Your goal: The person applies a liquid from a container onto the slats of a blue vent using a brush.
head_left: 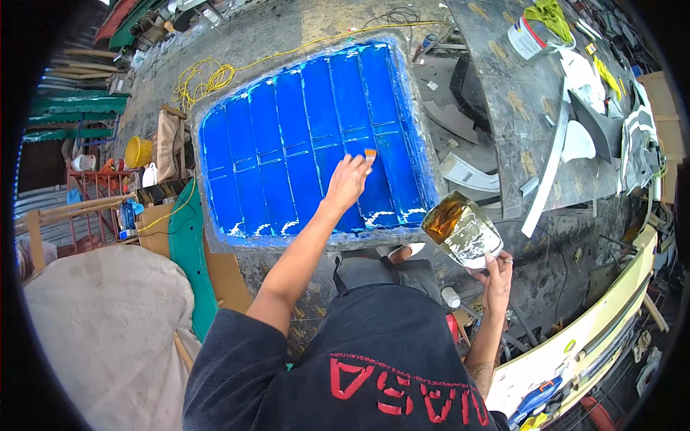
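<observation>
Across the middle of the shop, a big grey work surface (251,36) is stretching out in front of us, and a wide blue panel (280,122) with raised lines across it is lying right there, its near edge facing us. Off to our left, a pale beige sheet (108,323) is draping over something we're not able to make out. To the right, a dark board (503,158) is holding a bunch of odds and ends, including a white tub (527,42) with a yellow-green cloth (548,14) spilling over its rim. A coil of yellow cord (205,77) is sitting just past the panel's far left corner.

As for us, we're holding a clear container (476,241) just beyond the panel's near right corner. It's tilting, and some amber stuff is showing inside. Our right hand (496,276) is gripping it by its lower end. Our left hand (348,179) is reaching over the panel, fingers pinching a small brush (370,154). We're not able to tell whether the brush is touching the blue.
</observation>
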`<state>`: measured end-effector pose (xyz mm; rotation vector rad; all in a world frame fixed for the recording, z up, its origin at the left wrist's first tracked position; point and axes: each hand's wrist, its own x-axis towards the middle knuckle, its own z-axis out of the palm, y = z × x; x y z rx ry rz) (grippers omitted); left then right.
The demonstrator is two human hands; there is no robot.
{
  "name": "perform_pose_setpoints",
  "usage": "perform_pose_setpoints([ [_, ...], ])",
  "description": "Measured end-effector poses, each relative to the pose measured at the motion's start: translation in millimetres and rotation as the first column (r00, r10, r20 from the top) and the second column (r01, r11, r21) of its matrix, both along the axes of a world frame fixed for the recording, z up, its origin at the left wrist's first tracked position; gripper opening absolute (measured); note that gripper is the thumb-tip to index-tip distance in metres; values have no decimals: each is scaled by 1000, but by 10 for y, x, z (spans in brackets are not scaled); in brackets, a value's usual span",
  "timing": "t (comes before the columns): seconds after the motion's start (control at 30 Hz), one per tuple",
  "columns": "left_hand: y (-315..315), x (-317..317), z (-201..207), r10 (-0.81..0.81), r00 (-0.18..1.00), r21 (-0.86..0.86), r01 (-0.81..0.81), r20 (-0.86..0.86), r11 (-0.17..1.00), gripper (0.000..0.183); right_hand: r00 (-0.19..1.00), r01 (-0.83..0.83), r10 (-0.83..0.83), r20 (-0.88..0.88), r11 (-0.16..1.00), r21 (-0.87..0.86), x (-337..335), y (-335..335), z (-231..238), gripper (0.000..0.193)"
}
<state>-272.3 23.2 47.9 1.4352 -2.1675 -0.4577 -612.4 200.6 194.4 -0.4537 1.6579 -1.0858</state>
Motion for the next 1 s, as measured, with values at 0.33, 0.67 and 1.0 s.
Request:
perform_pose_setpoints([
  [0.33,794,-628,1173,77,907,256,34,-413,966,12,985,-74,69,-158,997,-29,-299,100,-162,61],
  [0.67,973,-1226,837,-186,885,278,324,-426,904,14,965,-203,188,-181,977,-65,-376,101,-355,66],
  [1.0,602,-597,240,244,862,594,79,-444,800,24,994,-106,106,6,994,13,-538,260,-522,59],
])
